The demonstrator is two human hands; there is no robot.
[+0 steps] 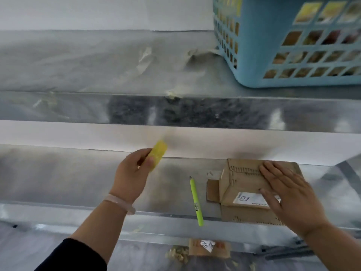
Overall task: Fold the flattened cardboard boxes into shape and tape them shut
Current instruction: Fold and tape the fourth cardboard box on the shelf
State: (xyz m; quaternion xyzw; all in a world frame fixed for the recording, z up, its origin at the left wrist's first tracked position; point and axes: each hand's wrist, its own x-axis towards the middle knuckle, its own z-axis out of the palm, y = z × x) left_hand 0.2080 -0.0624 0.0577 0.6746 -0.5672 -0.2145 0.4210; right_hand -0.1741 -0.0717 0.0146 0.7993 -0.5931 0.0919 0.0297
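Head view looks down on a metal desk (78, 182) with a metal shelf (78, 65) above its far edge. The cardboard box (242, 184) lies near the right end of the desk, reaching from close to the far edge to the near edge. It is partly folded, with one small flap (213, 190) lying flat toward the left and a white label (248, 198) on its top face.

The right hand (289, 194) lies flat on the box. Its fingers (273, 171) are straight and spread wide, pressing the top face and covering part of the label.

The left hand (132, 173) is raised over the middle of the desk, near the far edge and well apart from the box. Its fingers (150, 161) are curled round a small yellow object (159, 153), which sticks out above the thumb; it is too blurred to say what it is. A pale wristband (119, 203) sits on that wrist, and a dark sleeve (74, 257) covers the forearm lower down.

A green pen (196, 200) lies on the desk between the two hands, just left of the box's flap, its lower end reaching past the near edge.

A blue plastic basket (263, 45) stands at the right end of the shelf, and crumpled tape scraps (144, 57) lie near the shelf's middle. Below the desk's near edge sits a cardboard scrap (209, 248) with a white slip on it.
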